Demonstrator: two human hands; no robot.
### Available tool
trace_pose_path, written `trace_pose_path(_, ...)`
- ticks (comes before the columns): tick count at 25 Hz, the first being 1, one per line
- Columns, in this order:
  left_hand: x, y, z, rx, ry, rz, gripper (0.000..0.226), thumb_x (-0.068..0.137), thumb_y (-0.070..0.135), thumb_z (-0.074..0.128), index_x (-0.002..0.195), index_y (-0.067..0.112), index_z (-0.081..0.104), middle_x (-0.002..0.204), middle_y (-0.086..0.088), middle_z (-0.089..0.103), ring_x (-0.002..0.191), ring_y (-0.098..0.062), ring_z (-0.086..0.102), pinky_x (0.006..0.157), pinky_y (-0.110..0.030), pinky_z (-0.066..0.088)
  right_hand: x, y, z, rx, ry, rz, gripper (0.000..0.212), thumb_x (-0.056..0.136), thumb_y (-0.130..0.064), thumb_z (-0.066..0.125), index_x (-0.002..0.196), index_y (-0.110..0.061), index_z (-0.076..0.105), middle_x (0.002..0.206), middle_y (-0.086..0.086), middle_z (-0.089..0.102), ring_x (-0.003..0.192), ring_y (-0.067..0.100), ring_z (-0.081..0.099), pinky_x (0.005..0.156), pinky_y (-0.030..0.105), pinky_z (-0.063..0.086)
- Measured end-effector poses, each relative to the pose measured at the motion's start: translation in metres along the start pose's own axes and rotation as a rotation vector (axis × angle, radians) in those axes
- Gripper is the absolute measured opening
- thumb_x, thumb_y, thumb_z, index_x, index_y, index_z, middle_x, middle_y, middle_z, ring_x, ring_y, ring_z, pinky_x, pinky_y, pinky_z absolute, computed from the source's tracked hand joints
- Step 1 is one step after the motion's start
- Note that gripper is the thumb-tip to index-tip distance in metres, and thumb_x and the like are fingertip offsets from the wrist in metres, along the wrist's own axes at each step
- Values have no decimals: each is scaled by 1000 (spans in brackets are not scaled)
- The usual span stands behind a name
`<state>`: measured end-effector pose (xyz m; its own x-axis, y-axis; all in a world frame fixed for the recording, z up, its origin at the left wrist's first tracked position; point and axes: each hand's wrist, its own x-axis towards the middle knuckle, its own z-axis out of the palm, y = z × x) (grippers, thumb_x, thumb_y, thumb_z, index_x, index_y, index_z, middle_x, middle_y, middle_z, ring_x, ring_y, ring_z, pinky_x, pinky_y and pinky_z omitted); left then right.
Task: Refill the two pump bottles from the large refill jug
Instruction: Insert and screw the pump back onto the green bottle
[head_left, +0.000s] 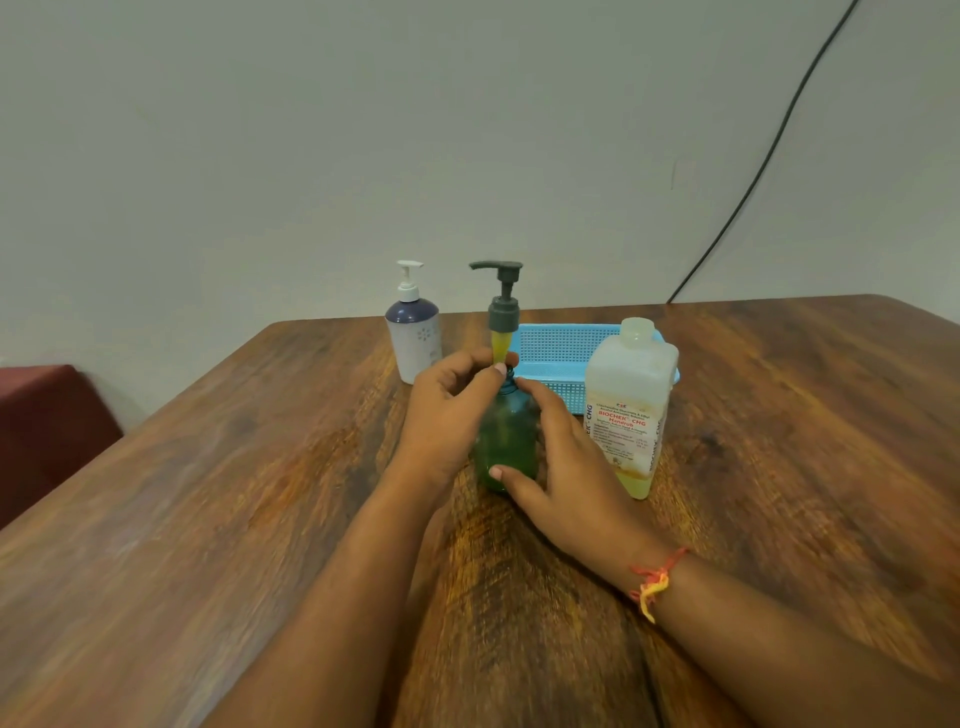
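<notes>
Brown wood makes up the table (208, 467), and on it stand two pump bottles, one jug and one basket. The green bottle (506, 441) stands mid-table, nearest the person. It is see-through, rounded and narrow at the neck, and blurred enough that its fill level cannot be told. Its grey pump (503, 306) is raised clear above the neck, with the collar in the air and a yellow-looking stem running down to the opening.

The left hand (457, 400) pinches that stem just above the neck. The right hand (561, 457) wraps the bottle's body from the right, with the thumb low on the front.

The white bottle (415, 338), dark blue at the shoulder, stands further back to the left with its white pump on. The jug (631, 395) stands just right of the green bottle, capped, pale and labelled, with yellow liquid only near its base. The blue basket (561, 353) lies behind both. One thread bracelet (652, 582) circles the right wrist, and one black cable (753, 182) crosses the wall.
</notes>
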<state>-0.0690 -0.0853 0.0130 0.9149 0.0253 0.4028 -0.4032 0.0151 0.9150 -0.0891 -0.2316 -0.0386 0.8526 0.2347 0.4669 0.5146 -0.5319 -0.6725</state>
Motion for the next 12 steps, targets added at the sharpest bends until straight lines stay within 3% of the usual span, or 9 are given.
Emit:
trace_pose_path(5,-4,-1,1,0,-48,9,18,94,21,65,111,24,73,107,14,78,104,-3,73,78,-19,59,0,2,0,-1,29,23,84,93,-34,73,151,-47,13,156,-2,39,138,18,48,106,41,51)
trace_pose_path(8,-4,1,2,-58,-33,9,33,90,26,76,121,20,68,114,3,78,110,-12,73,86,-28,62,-1,1,0,17,50,22,82,92,-34,73,149,-48,16,154,-3,41,136,16,48,104,40,53)
trace_pose_path(12,-6,4,2,-62,17,32,33,81,39,76,110,27,66,107,5,80,103,-10,76,77,-20,60,-4,-1,-1,30,53,16,81,90,-39,74,147,-48,18,151,-6,42,134,11,45,103,34,52)
